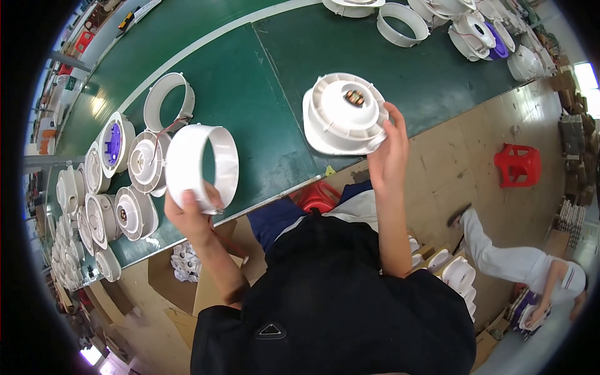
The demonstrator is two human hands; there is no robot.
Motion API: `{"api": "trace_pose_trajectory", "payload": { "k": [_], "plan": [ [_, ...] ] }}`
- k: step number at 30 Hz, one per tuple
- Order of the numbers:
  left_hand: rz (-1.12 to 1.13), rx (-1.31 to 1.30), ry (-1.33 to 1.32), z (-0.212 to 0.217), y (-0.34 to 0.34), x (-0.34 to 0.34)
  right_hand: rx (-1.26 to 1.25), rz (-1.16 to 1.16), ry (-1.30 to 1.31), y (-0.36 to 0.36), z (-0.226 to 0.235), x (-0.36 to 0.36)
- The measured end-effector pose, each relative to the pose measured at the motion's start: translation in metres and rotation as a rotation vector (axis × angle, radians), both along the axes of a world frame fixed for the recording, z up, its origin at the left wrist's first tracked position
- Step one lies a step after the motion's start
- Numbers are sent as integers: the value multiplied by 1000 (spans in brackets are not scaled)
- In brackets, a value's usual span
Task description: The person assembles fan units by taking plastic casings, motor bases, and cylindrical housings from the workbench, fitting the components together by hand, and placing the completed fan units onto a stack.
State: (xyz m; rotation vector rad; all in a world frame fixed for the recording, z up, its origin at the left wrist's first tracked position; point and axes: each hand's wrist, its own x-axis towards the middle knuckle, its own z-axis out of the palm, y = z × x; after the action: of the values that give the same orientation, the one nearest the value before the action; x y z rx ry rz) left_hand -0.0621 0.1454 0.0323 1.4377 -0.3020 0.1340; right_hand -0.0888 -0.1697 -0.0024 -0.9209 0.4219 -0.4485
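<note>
My left hand (189, 215) grips a wide white plastic ring (186, 159) by its lower rim, thumb on the outside, holding it up over the table's near edge. My right hand (390, 147) has its fingers and thumb on the right side of a round white plastic housing (328, 115). That housing has a ribbed rim and a raised middle where a copper-coloured coil (354, 98) shows. Whether its underside touches the table cannot be made out. Behind the held ring stands another white ring (169, 85), beside a round part with red wires (146, 161).
Several white housings (128, 212) crowd the green table (275, 150) at left, one with a purple insert (112, 144). More parts and a loose ring (403, 42) lie far right. A red stool (517, 165) and a co-worker (519, 256) are at right. An open cardboard box (164, 278) sits below the table.
</note>
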Motion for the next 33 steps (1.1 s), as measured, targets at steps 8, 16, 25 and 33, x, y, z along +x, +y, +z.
{"api": "trace_pose_trajectory", "payload": {
  "k": [8,16,25,33],
  "plan": [
    [69,736,-179,6,-55,23,732,368,-103,6,30,3],
    [87,812,-321,-3,-71,35,-197,434,131,13,17,-11],
    [173,-107,68,-9,-48,4,-946,22,-107,-2,10,7],
    [-260,-773,759,-22,-80,-5,47,1019,-333,39,-14,-28]
  ]
}}
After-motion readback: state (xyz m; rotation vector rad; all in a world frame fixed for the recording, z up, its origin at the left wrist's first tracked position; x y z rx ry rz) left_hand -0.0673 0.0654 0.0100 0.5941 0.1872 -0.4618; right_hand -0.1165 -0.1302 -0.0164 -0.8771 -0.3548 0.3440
